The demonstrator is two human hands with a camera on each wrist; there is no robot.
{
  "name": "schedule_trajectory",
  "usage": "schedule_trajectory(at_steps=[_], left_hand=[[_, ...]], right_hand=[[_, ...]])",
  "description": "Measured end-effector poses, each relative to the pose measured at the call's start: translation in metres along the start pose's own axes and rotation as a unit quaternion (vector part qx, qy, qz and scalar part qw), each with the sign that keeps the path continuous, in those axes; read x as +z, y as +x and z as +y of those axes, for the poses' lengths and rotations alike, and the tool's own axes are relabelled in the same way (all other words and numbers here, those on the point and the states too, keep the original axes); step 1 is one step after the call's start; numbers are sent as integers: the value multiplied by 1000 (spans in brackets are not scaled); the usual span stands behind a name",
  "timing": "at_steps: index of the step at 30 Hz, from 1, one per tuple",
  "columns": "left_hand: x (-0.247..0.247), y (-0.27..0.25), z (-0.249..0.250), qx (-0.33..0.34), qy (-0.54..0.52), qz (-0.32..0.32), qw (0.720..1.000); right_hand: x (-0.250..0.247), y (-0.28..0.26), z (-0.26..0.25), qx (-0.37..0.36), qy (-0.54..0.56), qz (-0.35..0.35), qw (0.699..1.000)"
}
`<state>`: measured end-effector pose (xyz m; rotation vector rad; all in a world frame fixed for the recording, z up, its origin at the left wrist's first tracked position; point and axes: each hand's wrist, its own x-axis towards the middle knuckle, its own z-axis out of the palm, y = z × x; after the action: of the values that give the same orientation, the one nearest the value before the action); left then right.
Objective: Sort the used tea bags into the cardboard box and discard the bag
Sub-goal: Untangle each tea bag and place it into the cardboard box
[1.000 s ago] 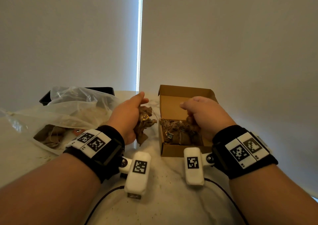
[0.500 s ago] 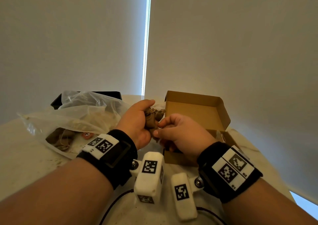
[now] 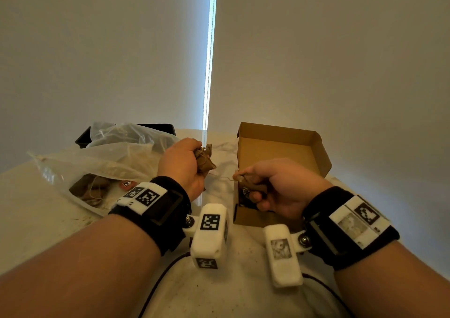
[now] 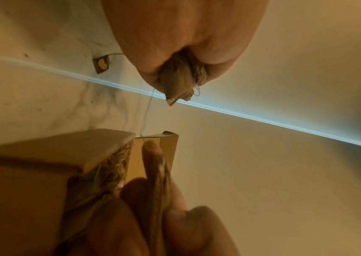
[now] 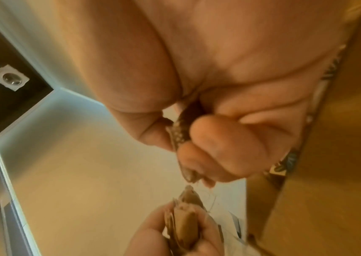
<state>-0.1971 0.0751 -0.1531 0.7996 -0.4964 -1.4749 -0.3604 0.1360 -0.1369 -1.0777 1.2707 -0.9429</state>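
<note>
My left hand (image 3: 187,164) grips a clump of brown used tea bags (image 3: 205,160) above the table, between the plastic bag and the box. My right hand (image 3: 272,186) pinches one tea bag (image 3: 252,188) over the front left corner of the open cardboard box (image 3: 280,144). A thin thread runs between the two bundles. In the left wrist view the clump (image 4: 179,81) sticks out of my fist, and the box (image 4: 32,173) holds several tea bags. The right wrist view shows the pinched bag (image 5: 179,135) beside the box wall (image 5: 328,155).
A crumpled clear plastic bag (image 3: 109,157) lies at the left with tea bags (image 3: 90,188) and a red tag inside. Behind it stands a black tray (image 3: 155,129). A loose paper tag (image 4: 101,65) lies on the marble table (image 3: 219,293). Crumbs speckle the tabletop.
My right hand went from the box to the left hand's clump, took a tea bag from it, and has moved back right over the box. The left hand stayed with its clump.
</note>
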Motion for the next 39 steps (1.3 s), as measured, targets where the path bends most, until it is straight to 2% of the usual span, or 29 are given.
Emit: schedule_trajectory(at_steps=[6, 12, 17, 20, 24, 29, 32, 39], left_hand=[[-5, 5, 0, -13, 39, 4, 999], [-3, -1, -3, -44, 31, 2, 999], [-7, 2, -8, -58, 77, 17, 995], [-7, 0, -11, -67, 120, 0, 990], [-11, 2, -13, -41, 182, -20, 982], [-18, 3, -13, 51, 287, -41, 956], [-20, 3, -11, 81, 322, -56, 941], [-12, -9, -10, 140, 432, -201, 868]], right_hand=[[-18, -3, -7, 17, 85, -36, 996], [-19, -4, -6, -1, 113, -133, 985], [-16, -4, -9, -58, 193, -132, 970], [-14, -3, -11, -79, 244, -116, 960], [-13, -3, -13, -99, 277, -97, 951], [-12, -3, -13, -115, 300, -86, 943], [-13, -3, -14, -123, 314, -75, 939], [-10, -7, -16, -134, 315, -67, 937]])
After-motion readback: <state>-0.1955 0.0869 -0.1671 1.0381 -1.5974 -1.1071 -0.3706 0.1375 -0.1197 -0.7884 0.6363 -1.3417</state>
